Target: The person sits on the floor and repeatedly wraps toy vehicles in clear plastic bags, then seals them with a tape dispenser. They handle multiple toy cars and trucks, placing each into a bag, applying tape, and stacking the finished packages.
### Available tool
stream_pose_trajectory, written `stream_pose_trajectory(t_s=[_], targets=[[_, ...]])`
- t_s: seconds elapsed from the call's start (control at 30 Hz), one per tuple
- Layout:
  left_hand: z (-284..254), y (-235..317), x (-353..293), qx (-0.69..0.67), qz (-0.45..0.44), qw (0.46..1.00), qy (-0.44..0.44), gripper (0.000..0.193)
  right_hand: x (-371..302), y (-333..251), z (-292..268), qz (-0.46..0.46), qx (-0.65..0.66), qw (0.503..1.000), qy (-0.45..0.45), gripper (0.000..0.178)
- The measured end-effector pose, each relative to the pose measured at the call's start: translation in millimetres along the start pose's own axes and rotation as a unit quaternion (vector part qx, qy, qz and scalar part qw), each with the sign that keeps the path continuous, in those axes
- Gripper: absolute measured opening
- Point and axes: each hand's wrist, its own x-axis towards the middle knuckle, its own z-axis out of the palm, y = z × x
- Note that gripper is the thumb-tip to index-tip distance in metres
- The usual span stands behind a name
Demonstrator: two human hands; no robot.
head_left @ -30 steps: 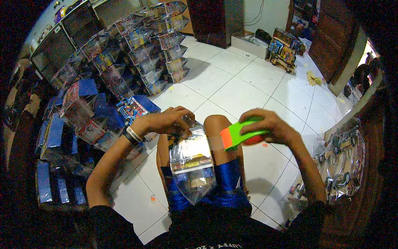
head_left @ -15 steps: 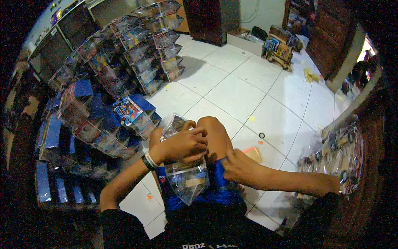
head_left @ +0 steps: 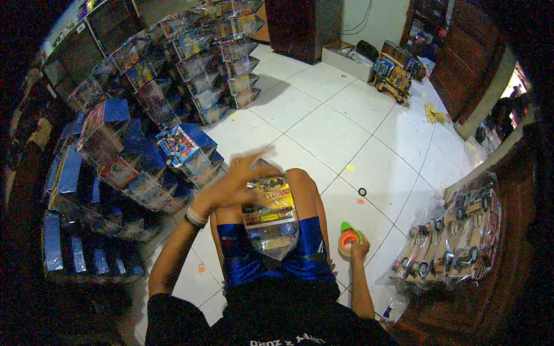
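At the far left, stacks of boxed toys in blue and clear packaging crowd the white tiled floor, well apart from the work on the lap. The left hand, blurred, lies with its fingers spread flat across the top edge of a clear plastic bag holding a carded toy; it presses on the bag rather than closing around it. The bag rests on the person's raised knees, its long axis running from the knees down toward the body, so the left hand is much the nearer. To the right, beside the right thigh and clear of the bag, the right hand is wrapped around an orange-and-green tape dispenser held low near the floor. Farther right, bagged toy vehicles lean together.
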Motion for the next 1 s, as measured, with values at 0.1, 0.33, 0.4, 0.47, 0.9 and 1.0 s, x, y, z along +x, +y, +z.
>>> stream_pose_trajectory(t_s=[0.1, 0.33, 0.4, 0.47, 0.9, 1.0], targets=[[32.2, 55.4, -51.1, -0.143, 0.033, 0.974, -0.175, 0.069, -9.6, 75.0, 30.4, -0.045, 0.046, 0.997, 0.043, 0.036], [78.8, 101.9, -68.6, 0.064, 0.023, 0.996, -0.056, 0.084, 0.0, 72.0, -6.2, 0.007, -0.185, 0.979, -0.081, 0.064], [84.3, 91.8, -55.7, 0.174, -0.003, 0.984, -0.048, 0.058, 6.4, 43.5, -17.4, 0.048, -0.192, 0.978, -0.068, 0.066], [83.7, 82.6, -49.0, 0.24, -0.007, 0.959, -0.153, 0.042, 19.4, 5.7, -23.7, 0.031, -0.213, 0.976, -0.039, 0.063], [65.6, 128.2, -43.8, 0.195, 0.025, 0.98, 0.016, 0.043, -24.1, -369.1, -41.4, -0.523, -0.036, 0.766, -0.371, 0.073], [62.3, 94.3, -42.3, 0.308, 0.008, 0.945, -0.112, 0.041, -8.9, -372.5, -50.8, -0.474, -0.051, 0.782, -0.4, 0.075]])
